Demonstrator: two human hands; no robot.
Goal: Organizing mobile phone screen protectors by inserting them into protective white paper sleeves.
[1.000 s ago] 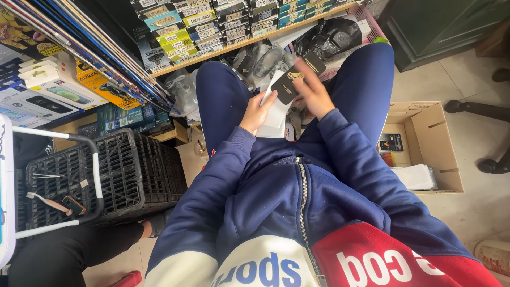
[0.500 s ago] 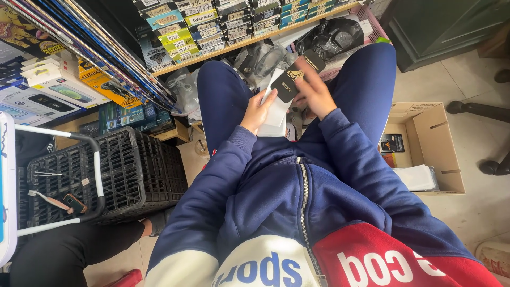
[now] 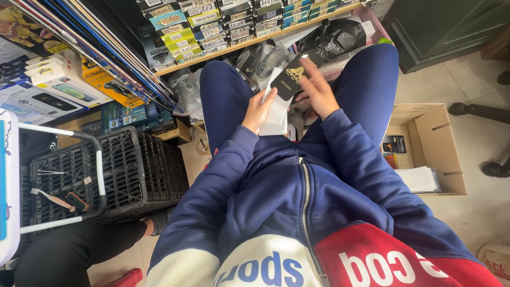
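Note:
I sit with my knees apart in blue trousers. My left hand (image 3: pixel 258 110) grips a stack of flat white packets (image 3: pixel 275 111) held upright between my knees. My right hand (image 3: pixel 314 91) holds a thin black packet with gold print (image 3: pixel 293 78) and presses it against the top of the white stack. Both hands are close together, over a heap of clear and black plastic bags (image 3: pixel 324 38) on the floor in front of me.
A wooden shelf (image 3: pixel 234 45) with rows of small boxes runs along the top. To the left stand a black plastic crate (image 3: pixel 133 175) and a metal-framed cart. An open cardboard box (image 3: pixel 427 143) with white packets sits right of my leg. Another person's dark trouser leg (image 3: pixel 69 255) lies lower left.
My right hand has shifted the black packet up and to the left, onto the top of the white stack. My left hand has stayed in place.

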